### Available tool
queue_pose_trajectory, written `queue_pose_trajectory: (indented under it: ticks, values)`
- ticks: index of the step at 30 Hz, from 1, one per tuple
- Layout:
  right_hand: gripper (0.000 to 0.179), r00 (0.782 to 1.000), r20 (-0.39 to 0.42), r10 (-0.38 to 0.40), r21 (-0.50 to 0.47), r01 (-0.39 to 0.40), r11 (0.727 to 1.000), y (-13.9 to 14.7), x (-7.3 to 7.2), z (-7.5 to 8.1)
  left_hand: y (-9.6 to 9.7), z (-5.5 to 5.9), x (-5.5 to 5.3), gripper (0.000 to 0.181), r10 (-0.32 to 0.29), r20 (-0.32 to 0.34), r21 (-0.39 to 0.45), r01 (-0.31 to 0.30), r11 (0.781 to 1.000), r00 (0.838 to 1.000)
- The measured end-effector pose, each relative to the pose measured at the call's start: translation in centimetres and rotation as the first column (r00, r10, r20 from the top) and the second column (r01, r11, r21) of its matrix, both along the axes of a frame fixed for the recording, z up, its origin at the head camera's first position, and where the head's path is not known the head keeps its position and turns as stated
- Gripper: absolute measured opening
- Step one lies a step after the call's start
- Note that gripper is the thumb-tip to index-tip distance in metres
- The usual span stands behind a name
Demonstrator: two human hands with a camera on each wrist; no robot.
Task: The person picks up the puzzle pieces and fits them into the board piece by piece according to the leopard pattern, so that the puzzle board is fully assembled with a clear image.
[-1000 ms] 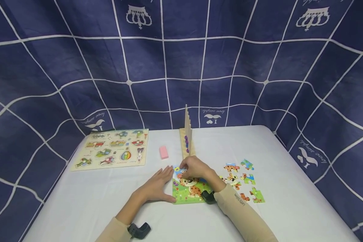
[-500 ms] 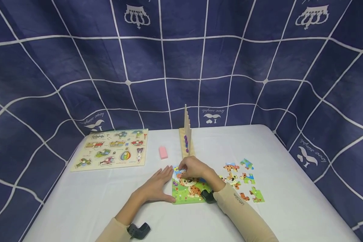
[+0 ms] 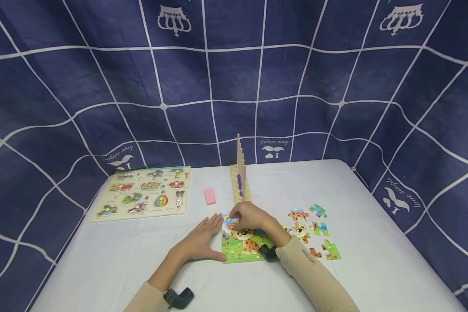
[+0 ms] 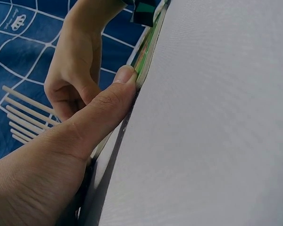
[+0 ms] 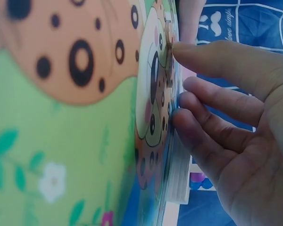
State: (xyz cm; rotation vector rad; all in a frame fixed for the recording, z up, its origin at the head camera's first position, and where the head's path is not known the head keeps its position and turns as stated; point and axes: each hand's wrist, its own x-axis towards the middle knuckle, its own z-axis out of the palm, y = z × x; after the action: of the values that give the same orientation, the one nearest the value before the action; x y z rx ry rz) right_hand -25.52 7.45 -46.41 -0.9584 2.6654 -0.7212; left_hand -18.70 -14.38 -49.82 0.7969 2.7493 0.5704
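A jigsaw puzzle (image 3: pixel 238 249) with a spotted leopard cub on green grass lies flat on the white table. My left hand (image 3: pixel 198 242) is spread along its left side, thumb at the lower left corner and fingertips near the upper left. In the left wrist view, the left thumb (image 4: pixel 111 101) presses against the puzzle's edge. My right hand (image 3: pixel 251 216) reaches over the puzzle's upper left part with bent fingers. In the right wrist view, its thumb (image 5: pixel 198 54) and fingertips are at a slightly raised puzzle piece (image 5: pixel 169 52), which they seem to pinch; the fingers partly hide it.
Several loose puzzle pieces (image 3: pixel 320 229) lie to the right. Behind the puzzle stands a wooden peg rack (image 3: pixel 234 177) with purple and blue beads. A pink block (image 3: pixel 209 196) and a vehicle peg board (image 3: pixel 144 193) lie at the left. A blue curtain (image 3: pixel 234 78) hangs beyond.
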Motion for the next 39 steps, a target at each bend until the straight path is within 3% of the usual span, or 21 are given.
queue_pose_trajectory:
  ticks: [25,39]
  values:
    - [0.046,0.997,0.077,-0.02,-0.055,0.025,0.998,3.1,0.1,1.1,0.0,-0.1,0.1,0.126,0.0,-0.012,0.004,0.0,1.0,1.0]
    - [0.05,0.998,0.041,-0.051,-0.031,0.052,0.998,7.0,1.0,1.9,0.0,0.0,0.1,0.127,0.016,-0.01,0.005,-0.016,1.0,1.0]
